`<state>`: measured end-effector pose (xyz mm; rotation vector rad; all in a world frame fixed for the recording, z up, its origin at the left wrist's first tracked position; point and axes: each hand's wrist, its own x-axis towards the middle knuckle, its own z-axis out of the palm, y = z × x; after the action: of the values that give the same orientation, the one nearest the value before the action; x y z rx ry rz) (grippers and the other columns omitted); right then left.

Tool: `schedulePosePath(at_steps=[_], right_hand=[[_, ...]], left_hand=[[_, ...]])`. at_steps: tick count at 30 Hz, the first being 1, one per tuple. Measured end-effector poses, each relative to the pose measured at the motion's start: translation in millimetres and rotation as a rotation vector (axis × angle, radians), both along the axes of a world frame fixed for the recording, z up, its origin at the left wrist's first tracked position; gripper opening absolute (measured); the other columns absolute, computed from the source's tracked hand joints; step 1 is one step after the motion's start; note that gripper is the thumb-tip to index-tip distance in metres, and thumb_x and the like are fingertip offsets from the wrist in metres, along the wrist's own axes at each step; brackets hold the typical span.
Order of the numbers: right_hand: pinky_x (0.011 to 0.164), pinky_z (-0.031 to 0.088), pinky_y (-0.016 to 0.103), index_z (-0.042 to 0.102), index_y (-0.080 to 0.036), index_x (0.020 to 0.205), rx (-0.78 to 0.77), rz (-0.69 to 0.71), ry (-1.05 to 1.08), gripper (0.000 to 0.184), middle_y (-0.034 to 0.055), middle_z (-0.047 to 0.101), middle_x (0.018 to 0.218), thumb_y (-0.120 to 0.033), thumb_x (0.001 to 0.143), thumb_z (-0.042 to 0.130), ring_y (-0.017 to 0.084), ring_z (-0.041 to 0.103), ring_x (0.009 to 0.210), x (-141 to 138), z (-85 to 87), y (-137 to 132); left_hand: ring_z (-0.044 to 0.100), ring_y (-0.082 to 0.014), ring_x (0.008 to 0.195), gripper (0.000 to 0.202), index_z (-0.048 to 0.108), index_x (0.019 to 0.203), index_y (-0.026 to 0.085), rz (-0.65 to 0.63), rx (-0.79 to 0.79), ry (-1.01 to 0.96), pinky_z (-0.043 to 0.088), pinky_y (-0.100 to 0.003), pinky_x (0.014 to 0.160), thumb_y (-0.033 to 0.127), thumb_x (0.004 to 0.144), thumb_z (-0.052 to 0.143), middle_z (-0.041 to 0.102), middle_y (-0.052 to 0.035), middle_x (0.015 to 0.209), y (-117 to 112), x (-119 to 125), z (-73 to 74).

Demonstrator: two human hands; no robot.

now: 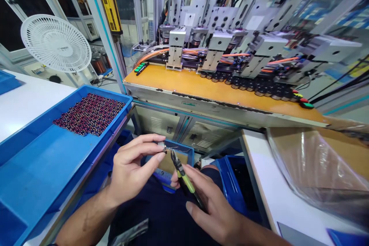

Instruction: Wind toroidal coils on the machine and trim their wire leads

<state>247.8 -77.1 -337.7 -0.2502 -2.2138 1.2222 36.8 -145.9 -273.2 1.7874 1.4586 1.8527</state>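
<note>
Between its thumb and fingertips my left hand (pixel 134 167) pinches a small silvery part (pixel 162 146) with thin wire leads (pixel 178 148) sticking out to the right. My right hand (pixel 209 196) is wrapped round a pair of cutting pliers (pixel 184 178) with green and black handles. The pliers' jaws point up and sit at the wires close to the small part; whether they touch a wire I cannot tell. Below both hands a blue bin (pixel 188 153) with a brown bottom is partly hidden by them.
Left stands a blue tray (pixel 57 165) holding a heap of small dark red-and-black parts (pixel 90 113). Ahead, a machine (pixel 213 42) sits on an orange-topped bench (pixel 190 80). Right are a white table (pixel 276 184) with plastic sheeting (pixel 319 161) and blue crates (pixel 230 177). A white fan (pixel 56 42) stands back left.
</note>
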Motion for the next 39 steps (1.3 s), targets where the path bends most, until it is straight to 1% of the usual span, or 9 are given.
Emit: schedulePosePath(at_steps=[2, 5, 13, 18, 22, 25, 29, 33, 39], right_hand=[[0.108, 0.040, 0.058, 0.025, -0.037, 0.152, -0.015, -0.006, 0.024, 0.083, 0.0087, 0.062, 0.125, -0.004, 0.081, 0.052, 0.024, 0.062, 0.114, 0, -0.4, 0], [0.096, 0.053, 0.045, 0.027, -0.030, 0.152, -0.031, 0.005, 0.052, 0.077, 0.0116, 0.061, 0.121, -0.004, 0.083, 0.051, 0.023, 0.063, 0.110, -1, -0.5, 0], [0.073, 0.056, 0.029, 0.041, -0.023, 0.145, -0.045, -0.013, 0.085, 0.061, 0.0073, 0.063, 0.097, -0.007, 0.087, 0.050, 0.016, 0.063, 0.083, -8, 10.5, -1], [0.082, 0.055, 0.030, 0.049, -0.025, 0.138, -0.009, -0.093, 0.108, 0.055, 0.0031, 0.062, 0.089, -0.007, 0.087, 0.050, 0.014, 0.061, 0.079, -12, 16.1, -4], [0.081, 0.055, 0.028, 0.050, -0.022, 0.136, -0.152, -0.115, 0.048, 0.046, 0.0048, 0.061, 0.091, -0.012, 0.091, 0.049, 0.015, 0.061, 0.082, -9, 14.2, -4], [0.082, 0.055, 0.026, 0.041, -0.031, 0.140, -0.283, -0.055, 0.036, 0.057, 0.0046, 0.059, 0.102, -0.010, 0.089, 0.052, 0.013, 0.062, 0.088, -1, 12.7, -4], [0.093, 0.053, 0.029, 0.037, -0.040, 0.143, -0.342, 0.016, 0.032, 0.067, 0.0039, 0.058, 0.112, -0.004, 0.088, 0.052, 0.012, 0.062, 0.096, 12, 16.9, -5], [0.096, 0.051, 0.033, 0.033, -0.047, 0.146, -0.335, 0.066, 0.015, 0.075, 0.0037, 0.056, 0.118, 0.000, 0.089, 0.048, 0.013, 0.062, 0.100, 23, 26.7, -8], [0.104, 0.045, 0.037, 0.029, -0.050, 0.147, -0.333, 0.122, 0.008, 0.087, 0.0027, 0.054, 0.126, 0.007, 0.083, 0.045, 0.015, 0.059, 0.113, 25, 35.0, -10]], left_hand=[[0.073, -0.0200, 0.096, 0.022, 0.076, 0.091, 0.020, -0.003, -0.001, 0.004, 0.062, -0.031, 0.081, 0.003, 0.078, 0.071, 0.076, -0.0076, 0.104, 1, 0, 0.0], [0.073, -0.0209, 0.094, 0.020, 0.076, 0.090, 0.019, -0.005, 0.005, 0.007, 0.062, -0.031, 0.079, 0.004, 0.078, 0.071, 0.077, -0.0089, 0.103, 3, 1, 0.1], [0.072, -0.0190, 0.096, 0.023, 0.076, 0.091, 0.019, -0.018, 0.003, 0.020, 0.061, -0.030, 0.081, 0.001, 0.078, 0.071, 0.076, -0.0076, 0.102, 3, 1, 0.6], [0.072, -0.0188, 0.096, 0.022, 0.075, 0.090, 0.019, -0.017, 0.000, 0.033, 0.061, -0.029, 0.082, 0.001, 0.078, 0.071, 0.076, -0.0077, 0.103, 3, 2, 1.1], [0.070, -0.0191, 0.098, 0.023, 0.073, 0.093, 0.019, -0.038, 0.005, 0.066, 0.060, -0.030, 0.083, 0.002, 0.079, 0.071, 0.073, -0.0079, 0.106, 4, -1, -1.0], [0.068, -0.0202, 0.101, 0.025, 0.070, 0.095, 0.019, -0.093, 0.072, 0.169, 0.061, -0.031, 0.082, 0.000, 0.078, 0.070, 0.067, -0.0091, 0.113, 5, -6, -5.1], [0.069, -0.0196, 0.100, 0.042, 0.059, 0.102, 0.019, -0.180, 0.176, 0.201, 0.063, -0.032, 0.081, -0.008, 0.072, 0.071, 0.059, -0.0083, 0.117, 7, -11, -10.2], [0.070, -0.0213, 0.101, 0.054, 0.049, 0.109, 0.020, -0.258, 0.234, 0.111, 0.063, -0.035, 0.082, -0.013, 0.071, 0.068, 0.066, -0.0074, 0.110, 9, -10, -13.6], [0.072, -0.0230, 0.103, 0.056, 0.050, 0.110, 0.019, -0.267, 0.253, 0.072, 0.062, -0.040, 0.090, -0.017, 0.070, 0.066, 0.072, -0.0074, 0.107, 9, -9, -16.8]])
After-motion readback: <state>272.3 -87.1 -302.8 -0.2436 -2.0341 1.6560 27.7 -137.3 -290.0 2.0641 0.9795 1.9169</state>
